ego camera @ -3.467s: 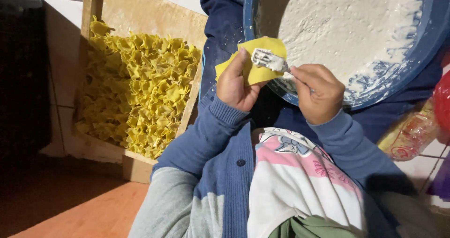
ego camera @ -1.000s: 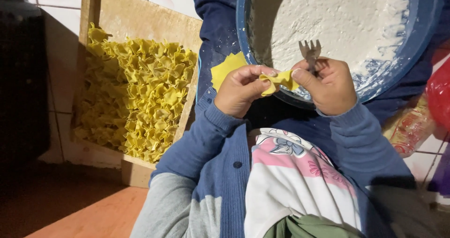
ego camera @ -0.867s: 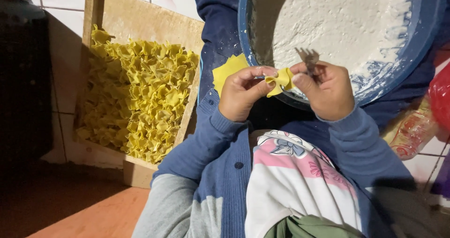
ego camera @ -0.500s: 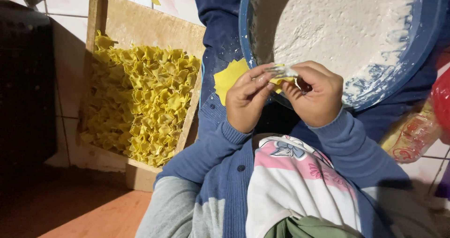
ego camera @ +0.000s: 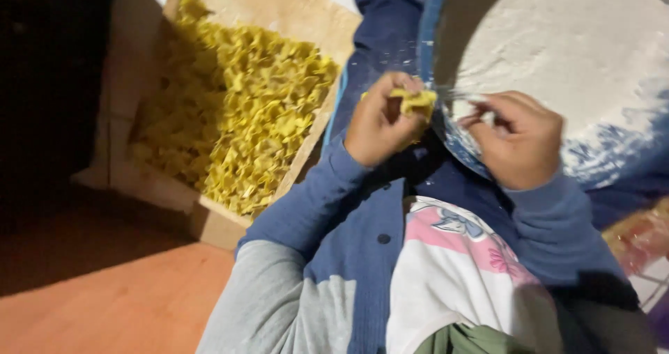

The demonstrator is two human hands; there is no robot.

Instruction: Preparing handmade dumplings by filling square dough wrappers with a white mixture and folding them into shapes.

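While the picture is smeared by motion, the left hand (ego camera: 380,120) shows clearly enough: its fingers are pinched closed on a small folded pasta piece (ego camera: 415,103), a crumpled yellow lump of soft dough held at the fingertips, at about 1 o'clock from the knuckles. The piece sits just against the near rim of a large blue basin (ego camera: 446,141), whose round inside is coated with matte white flour (ego camera: 557,47), powdery and streaked along the blue wall. At 3 o'clock from the pasta piece, the right hand (ego camera: 519,141) hovers over the same rim with fingers curled inward; something thin and pale blurs at its fingertips, and I cannot tell whether it grips anything. Both wrists wear soft blue knit sleeves (ego camera: 313,194), dusted with flour specks, over grey fabric. At 9 o'clock from the hands, a shallow wooden tray (ego camera: 293,12) with a plain board bottom leans on its side, heaped with ruffled yellow pasta shapes (ego camera: 244,117), dry-looking and frilled at the edges. Below the tray, at 7 o'clock, lies smooth orange-red floor (ego camera: 118,305).
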